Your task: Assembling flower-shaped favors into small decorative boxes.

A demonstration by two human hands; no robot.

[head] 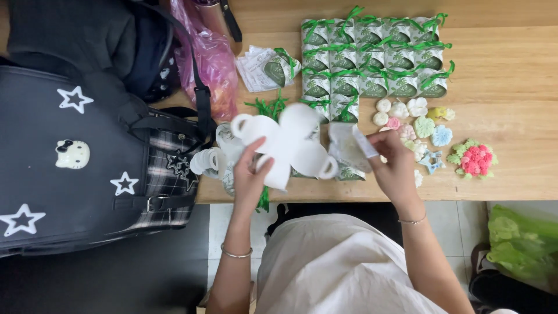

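Observation:
My left hand (250, 174) holds up a flat white die-cut box blank (288, 139) with rounded flaps, above the front edge of the wooden table (511, 104). My right hand (390, 160) pinches a small clear plastic packet (349, 145) just right of the blank. More unfolded blanks (212, 160) lie under and left of my left hand. Green ribbon strands (268, 108) lie behind the blank.
Several finished green-and-white boxes with green ribbons (372, 58) stand in rows at the back. Small pastel shaped pieces (424, 125) and a pink-green flower piece (474, 158) lie at right. A black star bag (75, 163) and pink plastic bag (212, 58) fill the left. A green bag (520, 241) sits on the floor.

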